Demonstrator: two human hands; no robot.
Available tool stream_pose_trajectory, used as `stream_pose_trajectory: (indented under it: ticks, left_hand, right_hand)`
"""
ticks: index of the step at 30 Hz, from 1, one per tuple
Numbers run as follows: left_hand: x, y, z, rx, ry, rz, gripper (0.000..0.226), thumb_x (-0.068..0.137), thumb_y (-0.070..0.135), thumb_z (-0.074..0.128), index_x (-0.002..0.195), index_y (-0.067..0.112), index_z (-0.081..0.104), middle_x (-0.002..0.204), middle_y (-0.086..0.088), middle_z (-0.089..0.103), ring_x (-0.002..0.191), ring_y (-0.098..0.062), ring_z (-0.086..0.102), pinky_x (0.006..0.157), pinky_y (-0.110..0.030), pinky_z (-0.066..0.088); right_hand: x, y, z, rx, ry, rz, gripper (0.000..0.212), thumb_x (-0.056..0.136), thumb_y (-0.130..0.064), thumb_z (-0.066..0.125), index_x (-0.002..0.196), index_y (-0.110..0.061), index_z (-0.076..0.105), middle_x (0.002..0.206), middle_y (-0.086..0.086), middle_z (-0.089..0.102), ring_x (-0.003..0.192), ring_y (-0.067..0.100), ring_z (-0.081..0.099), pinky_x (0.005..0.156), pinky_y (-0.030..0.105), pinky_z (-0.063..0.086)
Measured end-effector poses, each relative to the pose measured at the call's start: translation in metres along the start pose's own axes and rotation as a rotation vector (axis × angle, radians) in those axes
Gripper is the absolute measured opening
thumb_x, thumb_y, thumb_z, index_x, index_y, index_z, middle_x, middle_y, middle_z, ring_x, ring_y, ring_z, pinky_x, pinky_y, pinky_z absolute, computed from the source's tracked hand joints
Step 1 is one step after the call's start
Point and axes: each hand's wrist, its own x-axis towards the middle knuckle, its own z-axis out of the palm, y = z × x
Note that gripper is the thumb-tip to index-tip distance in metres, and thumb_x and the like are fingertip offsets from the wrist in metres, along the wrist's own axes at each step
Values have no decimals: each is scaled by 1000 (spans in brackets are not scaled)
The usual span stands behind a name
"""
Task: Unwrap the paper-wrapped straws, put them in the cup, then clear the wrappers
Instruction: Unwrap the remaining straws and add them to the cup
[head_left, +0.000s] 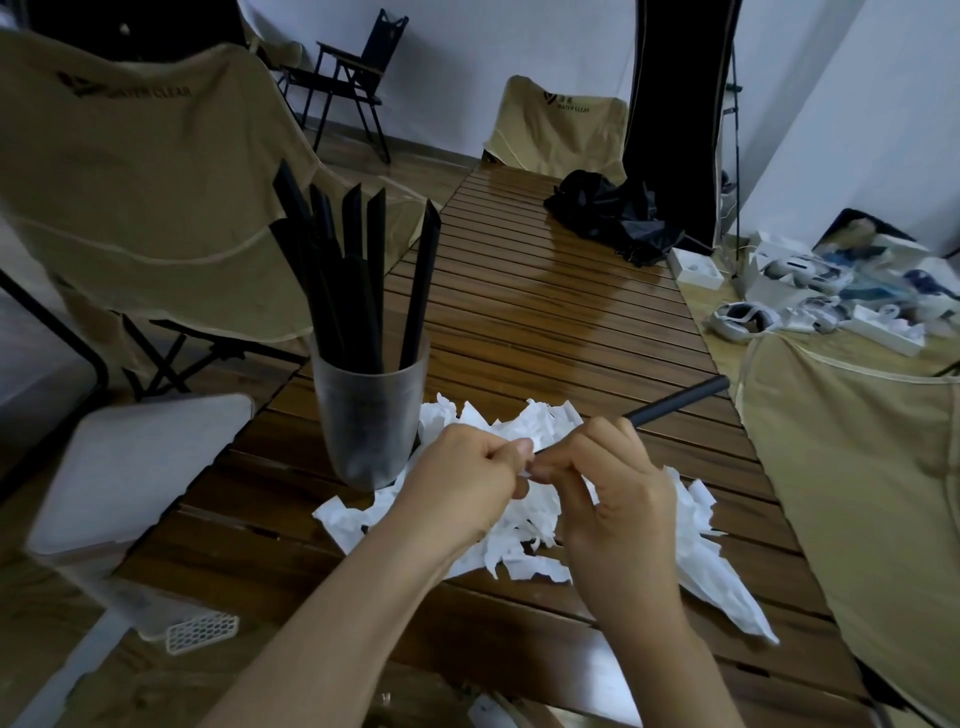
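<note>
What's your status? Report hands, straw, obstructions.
Right hand grips black straw; left hand pinches its last wrapper scrap. Cup upright, holding straws. Loose wrappers piled under hands, uncleared.

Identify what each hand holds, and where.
Right hand grips the black straw at its near end; left hand pinches a white wrapper scrap there.

On the slatted table (545, 312) the cup (371, 415) stands near-left with straws (353, 270) upright in it. Just right of and nearer than the cup lies the wrapper pile (691, 551). Above the pile the left hand (467, 478) and right hand (618, 499) meet, a straw (675, 402) jutting far-right from the right hand. A crumpled bag (613, 213) lies at the table's far end.
</note>
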Motion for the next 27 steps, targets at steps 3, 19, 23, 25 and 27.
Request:
stream_pose_trajectory:
  ticks: [3, 19, 23, 25, 27]
  left_hand:
    - [1, -1, 2, 94, 53, 27, 35, 99, 37, 45, 77, 21, 67, 73, 1, 65, 55, -8, 47, 55, -22, 34]
    - [9, -21, -5, 209, 81, 230, 19, 97, 37, 47, 106, 29, 62, 83, 17, 67, 76, 4, 61, 75, -20, 53]
    - [10, -22, -5, 236, 36, 270, 12, 94, 37, 53, 105, 33, 59, 89, 16, 68, 81, -3, 65, 72, -27, 58]
    - [11, -22, -2, 249, 6, 279, 9, 93, 37, 55, 102, 35, 57, 89, 16, 67, 81, -5, 65, 73, -26, 57]
    - [12, -22, 2, 245, -40, 288, 6, 92, 36, 57, 98, 37, 56, 87, 16, 67, 85, -5, 65, 75, -26, 54]
  right_hand:
    - [0, 2, 1, 16, -18, -3, 29, 74, 15, 69, 70, -14, 68, 71, -6, 55, 73, 12, 47, 62, 16, 38]
    - [-12, 23, -10, -60, -302, 743, 42, 82, -3, 67, 118, -20, 55, 98, -3, 65, 71, -1, 57, 47, 8, 36]
    - [-9, 21, -11, 137, -326, 874, 41, 82, -20, 72, 119, -27, 56, 107, -3, 63, 86, 2, 58, 56, 14, 44]
    - [-5, 17, -11, 253, -298, 886, 32, 83, -29, 70, 115, -28, 62, 108, -5, 65, 95, 9, 61, 62, 19, 47]
    - [-2, 13, -12, 328, -278, 875, 18, 86, -32, 66, 104, -27, 69, 99, -7, 69, 95, 10, 62, 62, 20, 44]
